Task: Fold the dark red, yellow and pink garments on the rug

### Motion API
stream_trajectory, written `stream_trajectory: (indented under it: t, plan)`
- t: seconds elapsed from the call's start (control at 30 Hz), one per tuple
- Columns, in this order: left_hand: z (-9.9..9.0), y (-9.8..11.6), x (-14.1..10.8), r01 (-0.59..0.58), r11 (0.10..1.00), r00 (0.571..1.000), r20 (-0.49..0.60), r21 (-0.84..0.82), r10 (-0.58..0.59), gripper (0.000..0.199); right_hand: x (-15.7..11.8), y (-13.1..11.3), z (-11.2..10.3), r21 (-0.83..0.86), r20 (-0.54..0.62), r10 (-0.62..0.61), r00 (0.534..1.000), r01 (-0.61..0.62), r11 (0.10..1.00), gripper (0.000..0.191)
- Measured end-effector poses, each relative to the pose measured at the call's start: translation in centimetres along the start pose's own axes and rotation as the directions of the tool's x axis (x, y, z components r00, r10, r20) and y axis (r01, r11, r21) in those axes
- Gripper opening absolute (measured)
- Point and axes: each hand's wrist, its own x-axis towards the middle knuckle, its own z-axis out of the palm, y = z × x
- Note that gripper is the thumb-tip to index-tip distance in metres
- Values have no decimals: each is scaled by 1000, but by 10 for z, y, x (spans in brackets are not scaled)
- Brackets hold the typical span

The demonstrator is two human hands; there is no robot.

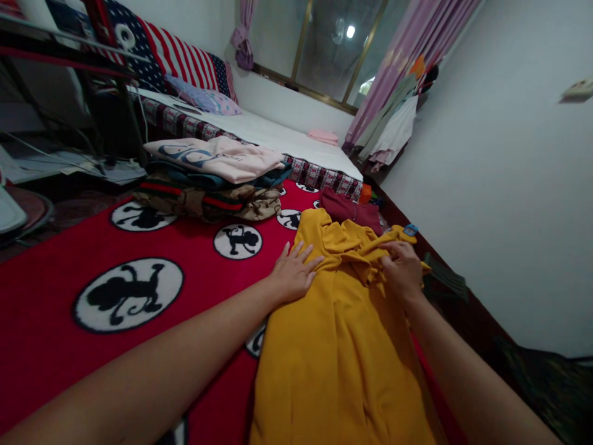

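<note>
A yellow garment [333, 346], perhaps a dress, lies lengthwise on the red blanket [199, 284] with its bunched upper part farthest from me. My left hand [295, 274] rests flat on its left edge, fingers spread. On the other side, my right hand [402, 267] is closed on the gathered cloth of the same garment; the fingertips are partly hidden in its folds. A folded dark red garment [349, 209] lies just beyond the yellow one. To the left is a stack of folded clothes, with a pale pink top [217, 157] above dark blue and camouflage pieces.
A bed or bench with a white sheet [287, 130] runs along the window wall, bearing cushions and a folded pink cloth [323, 136]. Clothes [393, 133] hang by the curtain. A desk frame with cables [69, 80] stands at left. The white wall [509, 204] bounds the right side.
</note>
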Motion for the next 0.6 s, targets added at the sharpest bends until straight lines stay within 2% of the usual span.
stream_trajectory:
  t: [0.07, 0.1, 0.23, 0.3, 0.43, 0.6]
  plan:
    - [0, 0, 0, 5, 1000, 1000, -4, 1, -5, 50, 16, 12, -7, -87, -58, 84, 995, -88, 992, 42]
    - [0, 1, 0, 6, 1000, 1000, -7, 2, -6, 50, 23, 18, -10, -139, -43, 130, 991, -135, 981, 49]
    - [1, 0, 0, -3, 1000, 1000, -18, 6, 3, 49, 43, 37, -9, -235, 124, 283, 951, -249, 939, 93]
    - [1, -1, -1, -16, 1000, 999, -33, 5, 16, 47, 48, 43, -4, -206, 171, 287, 943, -251, 946, 101]
    - [1, -3, -2, -47, 999, 997, -64, 4, 47, 45, 53, 48, 6, -125, 240, 274, 931, -250, 960, 97]
    - [3, -2, -2, -57, 998, 994, -90, -9, 56, 42, 57, 39, 17, -99, 265, 237, 935, -219, 971, 65]
